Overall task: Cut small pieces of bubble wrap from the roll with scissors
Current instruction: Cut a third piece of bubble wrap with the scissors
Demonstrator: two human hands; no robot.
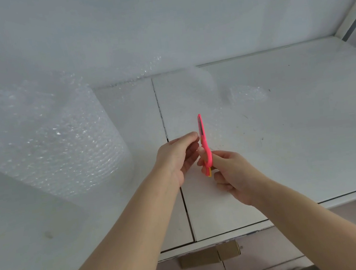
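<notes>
A big roll of clear bubble wrap (45, 137) stands on the white table at the left. Pink scissors (204, 140) with a yellow inner grip point up and away above the middle of the table. My right hand (233, 176) grips their handles from below. My left hand (179, 157) is curled beside the blades, with its fingertips touching them near the pivot. I cannot tell whether the blades carry a cover. A small cut piece of bubble wrap (247, 93) lies farther back on the right.
The white table (308, 141) is made of two boards with a dark seam (159, 110) down the middle. A white wall stands behind it. A flat cardboard piece (209, 255) lies on the tiled floor under the front edge.
</notes>
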